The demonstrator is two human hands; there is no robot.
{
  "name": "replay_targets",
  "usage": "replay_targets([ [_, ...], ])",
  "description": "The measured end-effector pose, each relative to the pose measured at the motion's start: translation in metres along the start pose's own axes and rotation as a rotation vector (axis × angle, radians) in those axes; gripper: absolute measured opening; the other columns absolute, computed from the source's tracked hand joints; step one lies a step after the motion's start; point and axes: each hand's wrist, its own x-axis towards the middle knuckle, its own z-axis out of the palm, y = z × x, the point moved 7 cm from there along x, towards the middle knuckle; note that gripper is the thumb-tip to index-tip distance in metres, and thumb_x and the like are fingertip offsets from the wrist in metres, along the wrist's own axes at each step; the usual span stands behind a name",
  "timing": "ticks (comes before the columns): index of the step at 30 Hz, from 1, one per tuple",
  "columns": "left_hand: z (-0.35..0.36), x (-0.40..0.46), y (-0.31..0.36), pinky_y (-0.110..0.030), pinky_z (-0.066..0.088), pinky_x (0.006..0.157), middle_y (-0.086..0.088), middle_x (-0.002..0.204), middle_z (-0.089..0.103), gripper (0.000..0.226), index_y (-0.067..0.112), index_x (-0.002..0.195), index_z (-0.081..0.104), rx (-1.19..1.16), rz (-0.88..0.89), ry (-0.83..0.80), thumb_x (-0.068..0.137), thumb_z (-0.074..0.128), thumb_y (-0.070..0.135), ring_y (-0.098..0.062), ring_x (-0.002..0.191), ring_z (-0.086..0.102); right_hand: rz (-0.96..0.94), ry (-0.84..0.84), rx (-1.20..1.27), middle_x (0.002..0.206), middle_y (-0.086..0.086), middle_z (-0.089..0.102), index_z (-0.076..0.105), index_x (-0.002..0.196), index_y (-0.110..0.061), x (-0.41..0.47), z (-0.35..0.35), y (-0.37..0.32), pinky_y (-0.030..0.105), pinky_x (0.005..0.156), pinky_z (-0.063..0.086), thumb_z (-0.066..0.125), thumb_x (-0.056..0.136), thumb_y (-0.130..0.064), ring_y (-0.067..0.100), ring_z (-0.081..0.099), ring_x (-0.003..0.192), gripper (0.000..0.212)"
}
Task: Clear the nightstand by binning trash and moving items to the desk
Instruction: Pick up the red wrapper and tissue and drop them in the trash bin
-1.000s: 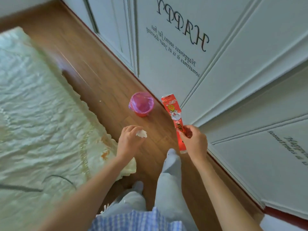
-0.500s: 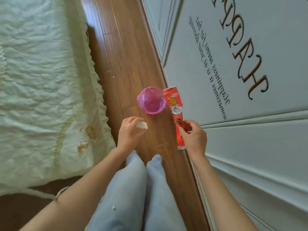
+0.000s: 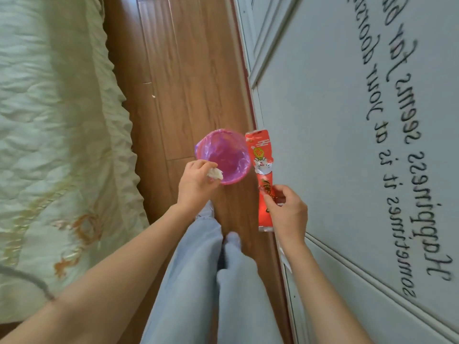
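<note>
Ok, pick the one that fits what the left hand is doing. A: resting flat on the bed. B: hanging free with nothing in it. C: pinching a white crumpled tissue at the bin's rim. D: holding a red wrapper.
C: the left hand pinches a white crumpled tissue right at the near rim of the pink-lined bin.

The tissue (image 3: 215, 174) in my left hand (image 3: 196, 186) looks like soft, crumpled white paper. The wrapper (image 3: 262, 175) in my right hand (image 3: 285, 212) is glossy red printed plastic film. The bin (image 3: 224, 155) wears a thin, shiny pink plastic liner. The floor (image 3: 191, 70) is smooth, slightly glossy wood. The bedspread (image 3: 54, 135) is quilted, puckered pale-green cloth. The wall (image 3: 323, 100) is matt.
</note>
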Motion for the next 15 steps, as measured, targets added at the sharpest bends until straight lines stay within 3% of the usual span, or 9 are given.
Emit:
replay_targets([
  [5, 0.072, 0.058, -0.039, -0.029, 0.042, 0.082, -0.002, 0.109, 0.064, 0.032, 0.013, 0.109, 0.066, 0.031, -0.006, -0.061, 0.077, 0.070, 0.020, -0.024, 0.108, 0.049, 0.051, -0.073, -0.004, 0.083, -0.007, 0.070, 0.069, 0.095, -0.025, 0.046, 0.056, 0.034, 0.039, 0.067, 0.056, 0.070, 0.081, -0.043, 0.011, 0.065, 0.074, 0.023],
  [9, 0.127, 0.086, -0.072, -0.028, 0.037, 0.079, -0.003, 0.108, 0.064, 0.032, 0.012, 0.110, 0.065, 0.033, -0.076, -0.083, 0.080, 0.067, 0.022, -0.026, 0.109, 0.049, 0.119, -0.123, 0.025, 0.080, -0.007, 0.070, 0.069, 0.091, -0.027, 0.081, 0.097, 0.068, 0.043, 0.067, 0.057, 0.073, 0.079, -0.039, 0.011, 0.065, 0.074, 0.018],
  [15, 0.183, 0.104, -0.101, -0.043, 0.045, 0.092, -0.012, 0.125, 0.059, 0.045, 0.007, 0.119, 0.061, 0.107, -0.067, -0.143, 0.076, 0.071, 0.019, -0.033, 0.119, 0.047, 0.157, -0.221, -0.099, 0.087, -0.003, 0.070, 0.069, 0.097, -0.021, 0.121, 0.139, 0.104, 0.038, 0.073, 0.054, 0.071, 0.081, -0.035, 0.017, 0.065, 0.081, 0.021],
])
